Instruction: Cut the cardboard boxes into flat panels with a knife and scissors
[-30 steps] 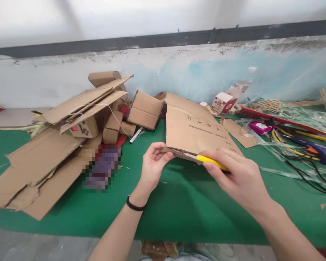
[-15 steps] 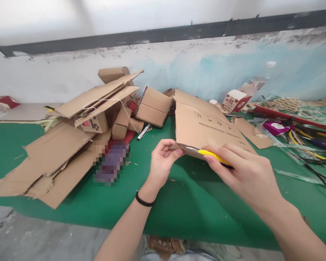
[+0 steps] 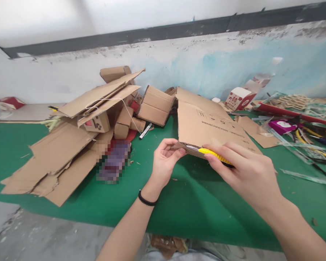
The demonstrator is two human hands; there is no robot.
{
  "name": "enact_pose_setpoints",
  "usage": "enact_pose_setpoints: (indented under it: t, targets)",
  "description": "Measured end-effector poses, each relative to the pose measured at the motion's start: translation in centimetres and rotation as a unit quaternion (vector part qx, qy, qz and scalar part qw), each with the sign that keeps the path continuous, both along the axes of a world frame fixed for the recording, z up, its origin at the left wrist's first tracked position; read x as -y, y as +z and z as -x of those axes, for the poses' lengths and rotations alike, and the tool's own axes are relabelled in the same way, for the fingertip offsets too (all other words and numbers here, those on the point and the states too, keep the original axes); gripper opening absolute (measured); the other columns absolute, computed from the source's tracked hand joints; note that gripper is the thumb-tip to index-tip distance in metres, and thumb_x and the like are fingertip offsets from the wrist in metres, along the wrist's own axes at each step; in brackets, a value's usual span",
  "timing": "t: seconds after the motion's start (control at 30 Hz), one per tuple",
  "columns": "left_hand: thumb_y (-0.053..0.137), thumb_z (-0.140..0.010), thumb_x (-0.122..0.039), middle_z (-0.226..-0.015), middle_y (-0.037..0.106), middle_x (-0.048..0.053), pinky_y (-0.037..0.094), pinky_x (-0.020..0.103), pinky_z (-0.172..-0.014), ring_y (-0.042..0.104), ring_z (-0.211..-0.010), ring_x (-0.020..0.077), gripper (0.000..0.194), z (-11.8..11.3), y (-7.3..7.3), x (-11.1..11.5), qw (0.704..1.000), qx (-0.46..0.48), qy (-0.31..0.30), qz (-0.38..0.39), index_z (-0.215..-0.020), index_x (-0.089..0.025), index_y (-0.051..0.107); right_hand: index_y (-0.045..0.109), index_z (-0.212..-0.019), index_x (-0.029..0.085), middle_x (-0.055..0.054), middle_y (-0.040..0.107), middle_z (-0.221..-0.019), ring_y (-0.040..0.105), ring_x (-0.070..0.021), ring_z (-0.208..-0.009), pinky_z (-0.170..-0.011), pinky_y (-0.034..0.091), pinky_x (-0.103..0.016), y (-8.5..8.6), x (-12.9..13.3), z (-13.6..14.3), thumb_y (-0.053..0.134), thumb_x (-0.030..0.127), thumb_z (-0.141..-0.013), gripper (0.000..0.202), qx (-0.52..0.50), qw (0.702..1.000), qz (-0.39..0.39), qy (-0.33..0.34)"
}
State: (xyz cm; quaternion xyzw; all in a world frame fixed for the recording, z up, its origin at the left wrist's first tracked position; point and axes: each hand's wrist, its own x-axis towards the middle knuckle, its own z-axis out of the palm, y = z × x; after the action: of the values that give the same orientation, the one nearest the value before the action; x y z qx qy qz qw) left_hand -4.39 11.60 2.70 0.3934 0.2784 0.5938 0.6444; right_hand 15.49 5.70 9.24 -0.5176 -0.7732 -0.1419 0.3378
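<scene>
A large brown cardboard sheet [image 3: 203,119] with printed marks leans up from the green table, its near edge raised toward me. My left hand [image 3: 165,159] pinches the near left corner of this cardboard between thumb and fingers; a black braided band circles the wrist. Wrapped in my right hand [image 3: 244,166] is a yellow utility knife [image 3: 214,154], its metal blade pointing left along the cardboard's near edge. The blade lies at that edge, close to my left fingertips. How deep it sits in the cardboard I cannot tell.
Flat cardboard pieces [image 3: 62,152] and small boxes [image 3: 156,105] are piled at left. A white marker [image 3: 145,131] lies behind my left hand. On the right are a red-and-white box [image 3: 237,98], a purple item [image 3: 281,126], cables and plastic strips. A wall [image 3: 179,69] stands behind.
The whole view has shifted slightly, so everything appears a little further right. Both hands keep their grips, and the knife stays at the same edge of the cardboard.
</scene>
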Motion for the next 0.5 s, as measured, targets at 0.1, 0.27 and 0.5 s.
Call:
enact_pose_setpoints:
  t: [0.1, 0.27, 0.5]
  targets:
    - [0.1, -0.074, -0.036, -0.097, 0.078, 0.0, 0.066, 0.035, -0.089, 0.076, -0.09, 0.0166, 0.039, 0.0, 0.0, 0.0, 1.0, -0.006, 0.001, -0.001, -0.097, -0.023, 0.071, 0.082, -0.109, 0.019, 0.002, 0.07, -0.074, 0.057, -0.0095, -0.054, -0.054, 0.036, -0.027, 0.0, -0.1, 0.2, 0.057, 0.04, -0.112, 0.033, 0.005, 1.0, -0.012, -0.007]
    - [0.099, -0.075, -0.038, -0.099, 0.079, 0.003, 0.066, 0.041, -0.093, 0.077, -0.094, 0.0199, 0.04, 0.0, -0.3, 0.0, 1.0, -0.02, 0.017, -0.003, -0.098, -0.022, 0.071, 0.081, -0.11, 0.019, 0.002, 0.07, -0.074, 0.058, -0.0101, -0.055, -0.051, 0.031, -0.028, 0.4, -0.1, 0.5, 0.059, 0.041, -0.111, 0.03, 0.081, 0.995, -0.048, -0.03]
    - [0.098, -0.077, -0.039, -0.095, 0.079, 0.003, 0.066, 0.03, -0.08, 0.075, -0.087, 0.0173, 0.037, -0.1, -0.8, -0.1, 0.992, -0.07, 0.099, -0.032, -0.097, -0.021, 0.073, 0.079, -0.102, 0.017, 0.002, 0.066, -0.069, 0.053, -0.0097, -0.051, -0.049, 0.026, -0.029, 1.3, 0.1, 1.2, 0.054, 0.043, -0.113, 0.038, 0.171, 0.981, -0.075, -0.056]
